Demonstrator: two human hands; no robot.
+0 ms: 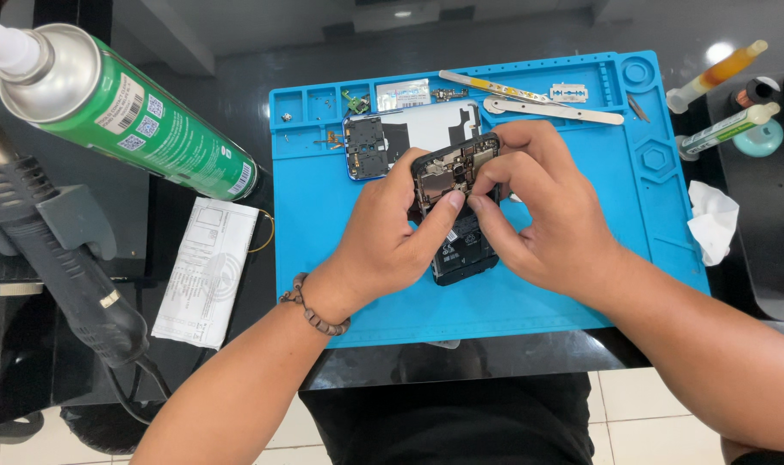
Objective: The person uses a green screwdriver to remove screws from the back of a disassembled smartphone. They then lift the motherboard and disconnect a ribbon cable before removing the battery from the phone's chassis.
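Both hands, the left hand (392, 237) and the right hand (542, 211), were clamped on an open phone (455, 207) just above the blue mat (641, 215). Its back was already off and its insides showed. Small parts (366, 146) lay nearby. The dark table (237, 69) held a green spray can (142, 116).
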